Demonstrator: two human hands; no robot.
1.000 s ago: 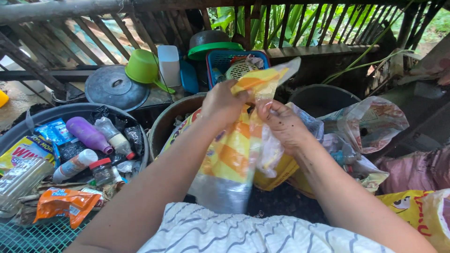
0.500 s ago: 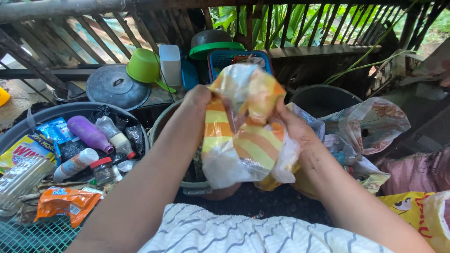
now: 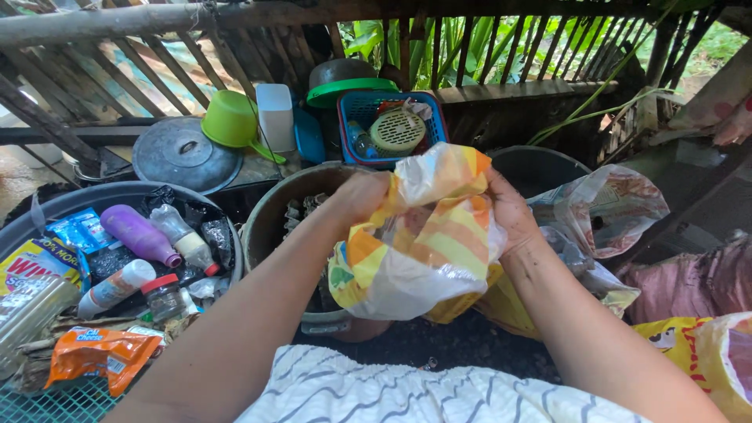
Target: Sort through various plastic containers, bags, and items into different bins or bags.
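Both hands grip one striped bag (yellow, orange, white): left hand and right hand closed on its crumpled top, over one bucket; left, one tub holds two bottles

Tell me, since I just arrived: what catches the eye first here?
Both hands, left hand and right hand, grip a crumpled orange-and-yellow striped plastic bag at the centre. Behind it a blue plastic basket sits beside a lime-green plastic dipper.
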